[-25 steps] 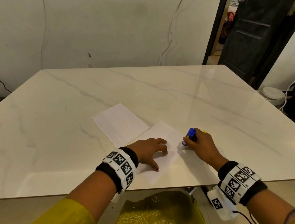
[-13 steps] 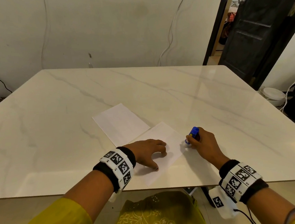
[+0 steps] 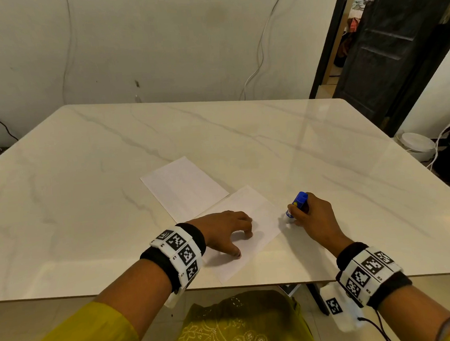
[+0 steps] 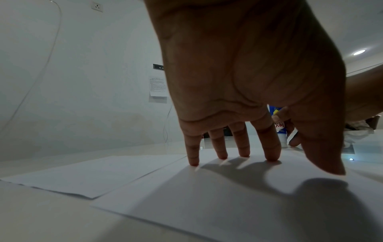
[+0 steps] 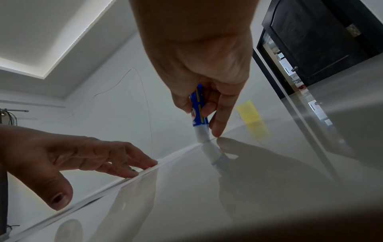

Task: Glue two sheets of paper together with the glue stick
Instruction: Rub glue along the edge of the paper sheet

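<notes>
A: What is on the desk [image 3: 89, 165]?

B: Two white sheets of paper lie flat on a pale marble-look desk. The far sheet [image 3: 182, 187] sits toward the middle. The near sheet [image 3: 259, 216] lies closer to the person, its far left corner overlapping or touching the far sheet; which of the two, I cannot tell.

A: What is the left hand [image 3: 223, 229] doing?

B: It rests on the near sheet with fingers [image 4: 269, 147] spread and nearly straight, fingertips and thumb pressing the paper down. It grasps nothing.

A: And the right hand [image 3: 313, 217]?

B: Its fingers are curled round a glue stick [image 3: 298, 203], blue with a white lower end. The stick is tilted, white end down, touching the desk right at the near sheet's right edge. In the right wrist view the tip meets that edge, and one finger [image 5: 219, 121] points down beside it.

A: Anything else nearby?

B: A small yellow piece [image 5: 248, 113] lies on the desk beyond the right hand; what it is, I cannot tell. Both wrists wear bands with black-and-white markers [image 3: 182, 251].
</notes>
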{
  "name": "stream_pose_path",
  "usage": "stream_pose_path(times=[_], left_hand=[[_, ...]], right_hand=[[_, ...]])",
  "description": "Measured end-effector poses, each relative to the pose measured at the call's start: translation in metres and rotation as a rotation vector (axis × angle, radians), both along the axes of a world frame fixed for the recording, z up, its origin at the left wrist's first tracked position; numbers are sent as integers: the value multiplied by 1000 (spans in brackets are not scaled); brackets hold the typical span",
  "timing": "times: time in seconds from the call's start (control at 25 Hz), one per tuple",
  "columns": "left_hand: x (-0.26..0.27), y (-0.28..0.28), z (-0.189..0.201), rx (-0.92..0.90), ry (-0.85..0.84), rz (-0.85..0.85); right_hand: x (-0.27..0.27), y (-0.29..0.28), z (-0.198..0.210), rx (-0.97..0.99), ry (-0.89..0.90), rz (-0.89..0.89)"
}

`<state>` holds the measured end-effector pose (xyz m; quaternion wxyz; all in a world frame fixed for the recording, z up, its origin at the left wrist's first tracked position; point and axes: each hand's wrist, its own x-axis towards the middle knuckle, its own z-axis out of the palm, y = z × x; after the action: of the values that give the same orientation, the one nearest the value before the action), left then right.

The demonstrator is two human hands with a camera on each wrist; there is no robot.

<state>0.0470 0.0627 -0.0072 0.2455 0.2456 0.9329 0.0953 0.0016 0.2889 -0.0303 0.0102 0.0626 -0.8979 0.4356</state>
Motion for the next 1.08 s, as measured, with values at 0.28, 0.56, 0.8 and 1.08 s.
stream_pose_path(times=[0.28, 0.56, 0.8, 1.08], left_hand=[[1, -2, -1, 8, -3, 2], [2, -2, 1, 7, -6, 7], [2, -2, 1, 21, -11, 18], [2, -1, -1, 8, -9, 21]], right_hand=[[0, 2, -1, -18, 8, -6], [-3, 5, -4, -59, 10, -45], [0, 7, -2, -83, 8, -45], [3, 5, -5, 46, 23, -14]])
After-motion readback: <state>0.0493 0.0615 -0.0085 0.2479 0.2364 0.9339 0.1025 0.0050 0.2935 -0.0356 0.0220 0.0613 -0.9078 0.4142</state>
